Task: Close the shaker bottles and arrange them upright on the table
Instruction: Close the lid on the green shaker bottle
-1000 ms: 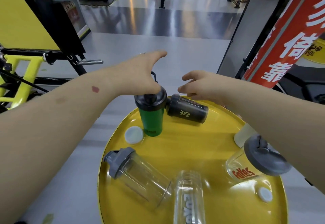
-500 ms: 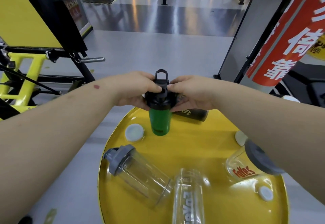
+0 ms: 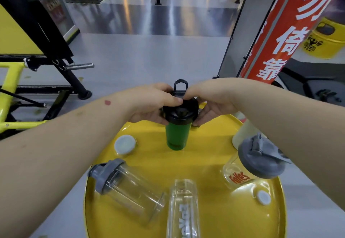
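Note:
A green shaker bottle stands upright at the far side of the round yellow table. Its black lid is on top, with a loop handle sticking up. My left hand and my right hand both grip that lid from either side. A clear bottle with a grey lid lies on its side at the near left. Another clear bottle lies at the near middle without a lid. A third clear bottle with a grey lid leans at the right. A black bottle behind the green one is hidden.
Two small white caps lie on the table, one at the left and one at the near right. A pale bottle sits under my right forearm. A yellow gym machine stands left, a red pillar right.
Both hands came together onto the green bottle's lid; the right hand left the lying black bottle, which is now hidden. The camera moved closer.

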A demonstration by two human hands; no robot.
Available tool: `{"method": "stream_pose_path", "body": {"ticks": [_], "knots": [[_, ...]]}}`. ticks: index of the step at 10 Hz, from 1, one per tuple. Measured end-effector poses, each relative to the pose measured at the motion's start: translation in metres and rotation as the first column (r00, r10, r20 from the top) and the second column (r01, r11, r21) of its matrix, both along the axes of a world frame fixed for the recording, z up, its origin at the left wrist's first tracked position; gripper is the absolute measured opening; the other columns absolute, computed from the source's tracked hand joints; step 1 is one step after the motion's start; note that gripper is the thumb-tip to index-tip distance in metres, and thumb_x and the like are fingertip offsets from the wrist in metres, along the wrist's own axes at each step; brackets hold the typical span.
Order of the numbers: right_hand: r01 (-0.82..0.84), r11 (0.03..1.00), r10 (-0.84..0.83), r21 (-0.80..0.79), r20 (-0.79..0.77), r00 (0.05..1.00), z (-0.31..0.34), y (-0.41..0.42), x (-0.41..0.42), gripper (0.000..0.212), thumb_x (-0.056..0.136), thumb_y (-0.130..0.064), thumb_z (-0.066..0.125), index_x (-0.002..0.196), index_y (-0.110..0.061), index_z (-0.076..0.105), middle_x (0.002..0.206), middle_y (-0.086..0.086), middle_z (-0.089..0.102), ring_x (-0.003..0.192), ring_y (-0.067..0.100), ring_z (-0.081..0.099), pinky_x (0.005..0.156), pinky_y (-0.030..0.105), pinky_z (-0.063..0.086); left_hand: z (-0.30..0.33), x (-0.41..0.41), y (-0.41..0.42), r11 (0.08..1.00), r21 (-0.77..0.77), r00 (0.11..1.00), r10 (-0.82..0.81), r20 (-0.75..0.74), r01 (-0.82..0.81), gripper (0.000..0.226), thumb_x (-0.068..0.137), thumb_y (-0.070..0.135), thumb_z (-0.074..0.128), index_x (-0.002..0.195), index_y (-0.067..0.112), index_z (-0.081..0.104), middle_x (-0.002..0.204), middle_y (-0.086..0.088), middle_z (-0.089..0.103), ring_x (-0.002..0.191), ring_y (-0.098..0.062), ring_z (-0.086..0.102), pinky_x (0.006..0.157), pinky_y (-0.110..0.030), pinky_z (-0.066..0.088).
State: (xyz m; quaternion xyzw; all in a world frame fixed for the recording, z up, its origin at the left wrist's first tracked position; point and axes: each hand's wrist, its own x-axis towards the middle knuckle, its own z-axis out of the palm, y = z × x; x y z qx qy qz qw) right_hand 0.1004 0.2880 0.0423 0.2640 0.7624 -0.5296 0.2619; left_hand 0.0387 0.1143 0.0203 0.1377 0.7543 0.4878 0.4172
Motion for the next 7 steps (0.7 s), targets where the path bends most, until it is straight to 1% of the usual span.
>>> {"method": "stream_pose_path", "body": {"ticks": [1,2,3,4,5,6,7], "knots": [[0.037,0.996,-0.039,0.080,0.025,0.999,-0.004,0.012,-0.012,0.050,0.099,-0.041,0.053,0.142,-0.015,0.051,0.143,0.019,0.055,0.105,0.048,0.070,0.093,0.051,0.060,0.002,-0.014,-0.010,0.998,-0.018,0.999,0.052,0.010,-0.052,0.046,0.101,0.042,0.057,0.141,0.020,0.053,0.135,-0.009,0.061,0.101,-0.037,0.073,0.094,-0.051,0.059],[0.077,0.964,-0.078,0.256,-0.007,0.997,-0.014,0.025,-0.026,0.053,0.103,-0.042,0.048,0.148,-0.014,0.047,0.146,0.019,0.055,0.108,0.041,0.069,0.094,0.048,0.060,-0.013,-0.039,-0.016,0.966,-0.032,0.966,0.256,-0.011,-0.257,0.054,0.102,0.043,0.055,0.149,0.019,0.045,0.143,-0.014,0.053,0.108,-0.039,0.067,0.092,-0.047,0.059],[0.002,0.922,-0.015,0.386,0.032,0.999,-0.029,0.027,-0.037,0.052,0.103,-0.034,0.054,0.148,-0.010,0.046,0.138,0.018,0.059,0.108,0.037,0.069,0.095,0.047,0.059,-0.043,-0.055,-0.013,0.940,-0.092,0.944,0.325,-0.058,-0.329,0.044,0.105,0.026,0.053,0.148,0.017,0.045,0.141,-0.017,0.054,0.110,-0.036,0.065,0.099,-0.048,0.056],[-0.217,0.859,0.163,0.463,0.154,0.975,-0.046,0.027,-0.046,0.047,0.095,-0.008,0.068,0.139,-0.008,0.053,0.133,0.013,0.061,0.117,0.035,0.065,0.099,0.045,0.056,-0.080,-0.064,-0.002,0.936,-0.181,0.954,0.297,-0.052,-0.301,0.045,0.103,0.020,0.055,0.146,0.023,0.044,0.145,-0.014,0.049,0.110,-0.036,0.064,0.093,-0.045,0.059],[-0.171,0.911,0.110,0.376,0.179,0.978,-0.057,0.026,-0.055,0.014,0.098,-0.005,0.061,0.111,-0.005,0.064,0.115,0.015,0.063,0.108,0.033,0.065,0.101,0.048,0.055,-0.107,-0.072,0.006,0.949,-0.173,0.960,0.276,0.046,-0.264,0.051,0.095,0.023,0.063,0.144,0.027,0.049,0.150,-0.005,0.051,0.107,-0.035,0.068,0.086,-0.045,0.063],[-0.144,0.922,0.102,0.358,0.134,0.986,-0.064,0.026,-0.062,0.020,0.103,-0.009,0.051,0.084,-0.012,0.057,0.093,0.009,0.063,0.097,0.030,0.061,0.104,0.049,0.053,-0.127,-0.082,0.010,0.959,-0.123,0.954,0.272,0.125,-0.257,0.046,0.078,0.029,0.073,0.124,0.028,0.065,0.134,-0.006,0.066,0.111,-0.036,0.071,0.088,-0.051,0.062],[-0.081,0.944,0.051,0.321,0.099,0.994,-0.078,0.034,-0.069,0.010,0.100,-0.010,0.056,0.096,-0.006,0.064,0.111,0.013,0.069,0.102,0.028,0.068,0.101,0.045,0.056,-0.134,-0.087,0.010,0.946,-0.055,0.931,0.325,0.164,-0.321,0.053,0.075,0.027,0.079,0.125,0.021,0.062,0.132,-0.011,0.067,0.113,-0.038,0.069,0.091,-0.052,0.061]]}}
